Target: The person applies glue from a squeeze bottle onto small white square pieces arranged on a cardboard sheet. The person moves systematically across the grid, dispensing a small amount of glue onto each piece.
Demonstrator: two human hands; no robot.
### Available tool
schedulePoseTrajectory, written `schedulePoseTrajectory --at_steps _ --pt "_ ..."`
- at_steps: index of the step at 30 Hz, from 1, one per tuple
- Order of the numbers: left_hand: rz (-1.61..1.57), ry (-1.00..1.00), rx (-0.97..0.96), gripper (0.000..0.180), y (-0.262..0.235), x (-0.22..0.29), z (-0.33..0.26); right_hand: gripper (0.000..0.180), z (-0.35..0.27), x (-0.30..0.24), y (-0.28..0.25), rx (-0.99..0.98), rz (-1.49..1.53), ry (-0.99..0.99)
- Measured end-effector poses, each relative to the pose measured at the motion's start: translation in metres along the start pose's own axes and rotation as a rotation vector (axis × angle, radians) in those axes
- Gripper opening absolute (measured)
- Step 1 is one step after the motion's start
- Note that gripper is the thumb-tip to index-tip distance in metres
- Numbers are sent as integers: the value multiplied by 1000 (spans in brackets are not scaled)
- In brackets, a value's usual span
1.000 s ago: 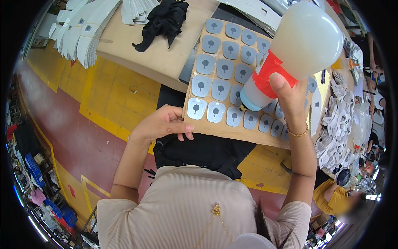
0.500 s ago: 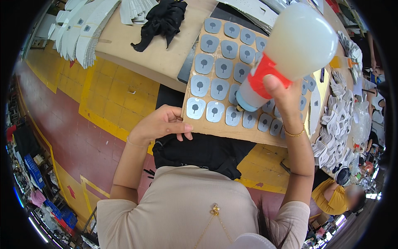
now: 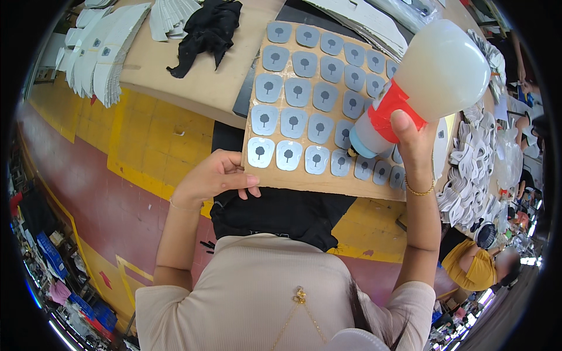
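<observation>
A brown cardboard sheet (image 3: 304,181) lies at the table's front, carrying rows of small grey rounded patches (image 3: 288,155), each with a dark tree shape. My left hand (image 3: 215,176) grips its near left corner, thumb on top and fingers partly beneath. Tilted in my right hand (image 3: 414,140) is a large translucent squeeze bottle (image 3: 448,67) of whitish contents, wrapped in a red band. Its pale blue cap points down and left. The nozzle tip is close to the front row, by the fourth patch from the left; whether it touches cannot be seen. The bottle covers some patches.
A black cloth (image 3: 208,32) lies on the table (image 3: 170,70) at the far left, near stacked white cut pieces (image 3: 102,55). Bundles of white pieces (image 3: 468,169) crowd the right side. A person in a yellow top (image 3: 471,266) is at the far right.
My right hand has carried the bottle rightward along the front row, its nozzle going from the third patch to the fourth. My left hand keeps its grip on the corner.
</observation>
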State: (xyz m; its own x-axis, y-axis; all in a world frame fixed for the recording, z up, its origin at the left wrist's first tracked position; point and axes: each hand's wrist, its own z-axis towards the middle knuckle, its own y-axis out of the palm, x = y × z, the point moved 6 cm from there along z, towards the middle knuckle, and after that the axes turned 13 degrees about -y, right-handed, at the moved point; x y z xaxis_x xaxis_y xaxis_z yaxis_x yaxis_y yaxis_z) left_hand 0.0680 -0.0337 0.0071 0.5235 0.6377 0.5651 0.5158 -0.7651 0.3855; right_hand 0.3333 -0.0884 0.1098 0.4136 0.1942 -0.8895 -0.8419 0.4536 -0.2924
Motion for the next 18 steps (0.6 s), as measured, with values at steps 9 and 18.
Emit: schedulePoseTrajectory --at_steps 9,18 --pt "7 4 17 16 0 0 0 43 3 -9 9 -21 15 -83" --pt "3 -2 25 14 1 0 -1 50 -1 4 -2 78 146 -2"
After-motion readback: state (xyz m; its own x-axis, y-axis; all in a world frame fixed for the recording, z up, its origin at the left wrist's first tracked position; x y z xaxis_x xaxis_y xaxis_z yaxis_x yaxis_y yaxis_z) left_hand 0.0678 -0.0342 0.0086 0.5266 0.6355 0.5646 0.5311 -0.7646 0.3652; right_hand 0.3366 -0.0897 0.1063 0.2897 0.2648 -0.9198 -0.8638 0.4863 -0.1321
